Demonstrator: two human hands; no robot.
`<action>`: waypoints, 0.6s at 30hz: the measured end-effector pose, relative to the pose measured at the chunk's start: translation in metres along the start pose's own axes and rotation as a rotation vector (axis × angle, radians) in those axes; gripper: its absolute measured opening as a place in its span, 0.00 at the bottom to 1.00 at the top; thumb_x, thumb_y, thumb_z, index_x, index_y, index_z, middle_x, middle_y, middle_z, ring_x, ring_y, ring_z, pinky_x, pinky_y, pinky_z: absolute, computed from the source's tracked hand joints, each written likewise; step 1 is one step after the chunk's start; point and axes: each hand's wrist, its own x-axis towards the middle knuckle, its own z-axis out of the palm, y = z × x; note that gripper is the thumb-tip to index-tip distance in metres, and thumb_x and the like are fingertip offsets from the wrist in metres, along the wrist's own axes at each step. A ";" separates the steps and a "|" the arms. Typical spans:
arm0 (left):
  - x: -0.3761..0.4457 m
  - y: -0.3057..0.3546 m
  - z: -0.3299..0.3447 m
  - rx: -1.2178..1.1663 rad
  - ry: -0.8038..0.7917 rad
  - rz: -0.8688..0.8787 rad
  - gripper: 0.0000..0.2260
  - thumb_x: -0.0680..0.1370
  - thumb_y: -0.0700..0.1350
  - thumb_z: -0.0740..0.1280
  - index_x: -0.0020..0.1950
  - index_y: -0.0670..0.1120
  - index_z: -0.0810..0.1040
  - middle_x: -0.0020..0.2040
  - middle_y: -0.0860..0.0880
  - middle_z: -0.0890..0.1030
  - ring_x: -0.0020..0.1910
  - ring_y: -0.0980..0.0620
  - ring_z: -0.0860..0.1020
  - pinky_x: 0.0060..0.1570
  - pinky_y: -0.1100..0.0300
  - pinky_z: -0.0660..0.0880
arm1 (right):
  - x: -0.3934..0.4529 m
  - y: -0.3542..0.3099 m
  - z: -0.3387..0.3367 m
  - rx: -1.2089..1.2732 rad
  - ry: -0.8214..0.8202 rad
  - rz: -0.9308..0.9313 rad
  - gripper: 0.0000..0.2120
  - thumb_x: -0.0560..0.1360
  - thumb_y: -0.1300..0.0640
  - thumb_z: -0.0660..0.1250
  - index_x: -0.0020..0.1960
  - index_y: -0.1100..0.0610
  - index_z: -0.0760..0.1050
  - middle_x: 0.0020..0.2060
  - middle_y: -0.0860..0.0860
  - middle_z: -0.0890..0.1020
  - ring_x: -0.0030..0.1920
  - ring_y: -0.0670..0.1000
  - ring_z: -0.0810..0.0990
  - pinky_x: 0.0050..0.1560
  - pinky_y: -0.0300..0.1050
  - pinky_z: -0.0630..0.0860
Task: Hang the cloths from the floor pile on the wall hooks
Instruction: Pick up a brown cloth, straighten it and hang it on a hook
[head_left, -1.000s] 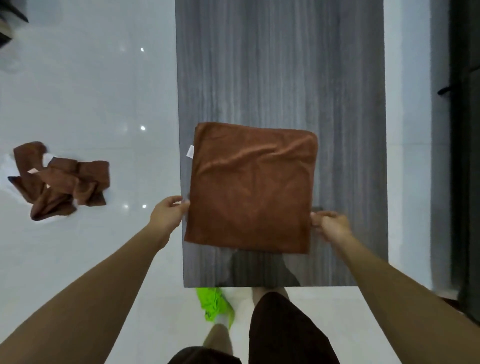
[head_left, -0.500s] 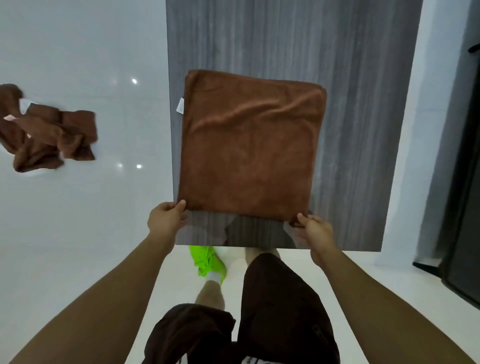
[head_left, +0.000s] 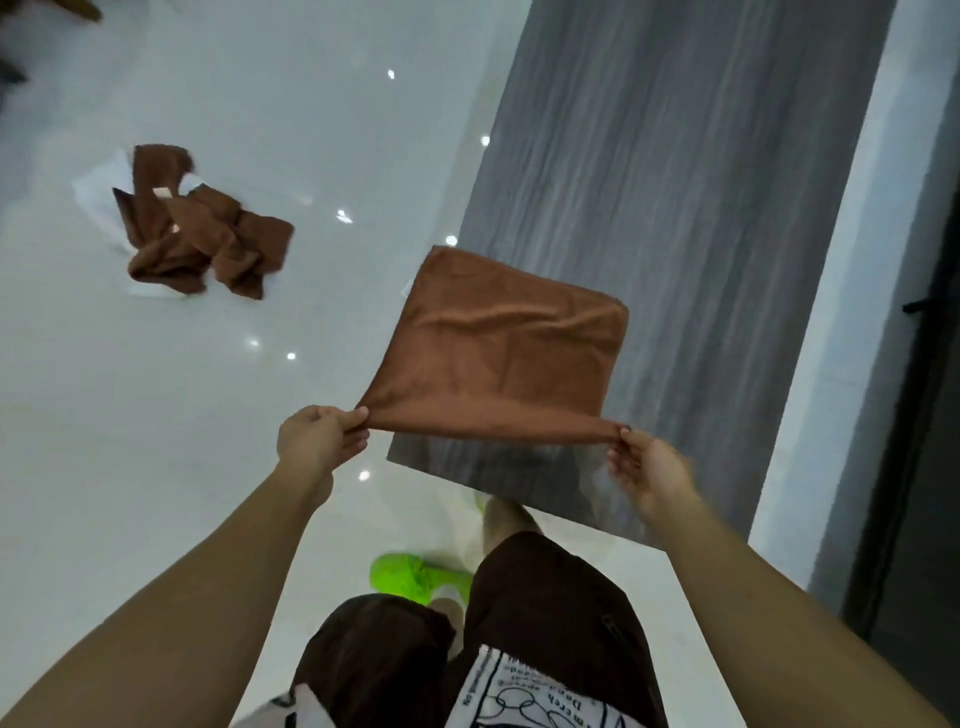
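Between the hands, a square brown cloth (head_left: 506, 353) is stretched flat, the left hand (head_left: 317, 441) and right hand (head_left: 649, 467) each pinching a near corner, well apart. Its plush surface shows soft creases, with a small white tag at its far left edge. At ten o'clock, the crumpled brown pile (head_left: 200, 236) lies on the glossy white floor (head_left: 156, 441).

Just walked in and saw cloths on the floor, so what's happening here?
A person holds one brown cloth stretched out, the left hand and right hand each pinching a near corner. More brown cloths lie in a pile on the white floor. No wall hooks are in view.
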 end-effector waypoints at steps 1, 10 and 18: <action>-0.005 -0.001 -0.017 -0.047 0.006 -0.002 0.11 0.73 0.36 0.76 0.45 0.40 0.74 0.40 0.40 0.81 0.34 0.47 0.82 0.38 0.59 0.83 | -0.011 0.003 0.008 -0.010 -0.034 0.008 0.02 0.78 0.64 0.67 0.50 0.59 0.78 0.31 0.53 0.81 0.30 0.48 0.79 0.31 0.41 0.80; -0.060 -0.068 -0.239 -0.497 0.080 -0.022 0.05 0.75 0.34 0.71 0.51 0.40 0.82 0.44 0.43 0.83 0.39 0.47 0.80 0.44 0.56 0.80 | -0.141 0.070 0.112 -0.302 -0.420 -0.086 0.08 0.79 0.63 0.62 0.53 0.53 0.75 0.28 0.52 0.79 0.27 0.47 0.78 0.30 0.38 0.76; -0.133 -0.156 -0.461 -0.809 0.319 0.238 0.12 0.72 0.28 0.72 0.54 0.36 0.82 0.47 0.42 0.84 0.45 0.46 0.84 0.50 0.58 0.81 | -0.300 0.182 0.256 -0.655 -0.823 -0.192 0.10 0.77 0.64 0.66 0.57 0.60 0.78 0.42 0.56 0.80 0.41 0.53 0.79 0.47 0.45 0.79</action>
